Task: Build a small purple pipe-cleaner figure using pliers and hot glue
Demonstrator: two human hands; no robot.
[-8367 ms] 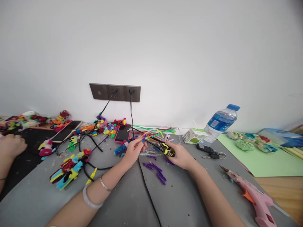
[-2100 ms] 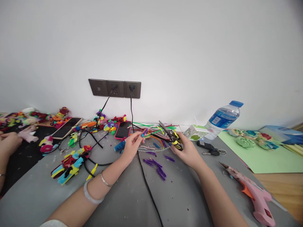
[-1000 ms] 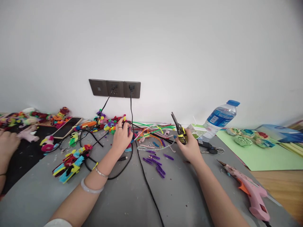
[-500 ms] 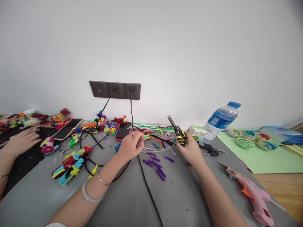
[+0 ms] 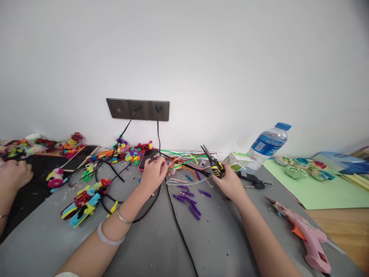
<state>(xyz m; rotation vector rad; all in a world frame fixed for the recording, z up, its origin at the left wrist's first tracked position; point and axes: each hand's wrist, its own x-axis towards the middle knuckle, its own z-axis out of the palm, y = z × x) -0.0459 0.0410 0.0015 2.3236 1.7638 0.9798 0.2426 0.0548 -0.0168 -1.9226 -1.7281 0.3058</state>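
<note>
My right hand (image 5: 229,181) is closed round the black-and-yellow handles of a pair of pliers (image 5: 212,158), whose jaws point up and to the left, slightly parted. Over the middle of the table, my left hand (image 5: 155,171) has its fingers curled together; whatever they pinch is hidden. It is beside a heap of coloured pipe cleaners (image 5: 181,164) and partly covers a phone with a pink edge (image 5: 147,157). Below the heap lie several short purple pipe cleaner pieces (image 5: 195,211). A pale, glittery strand (image 5: 184,184) stretches between the two hands on the tabletop.
Black cables (image 5: 180,227) run from the wall sockets (image 5: 137,109) across the table. To the right are a water bottle (image 5: 265,146), a drink carton (image 5: 236,161), keys (image 5: 258,184) and a pink glue gun (image 5: 313,240). Pipe-cleaner figures (image 5: 83,204) and another person's hand (image 5: 17,175) are at left.
My left hand has shifted slightly left and away from me. The pliers' jaws have parted a little. The other person's hand has drawn back to the left.
</note>
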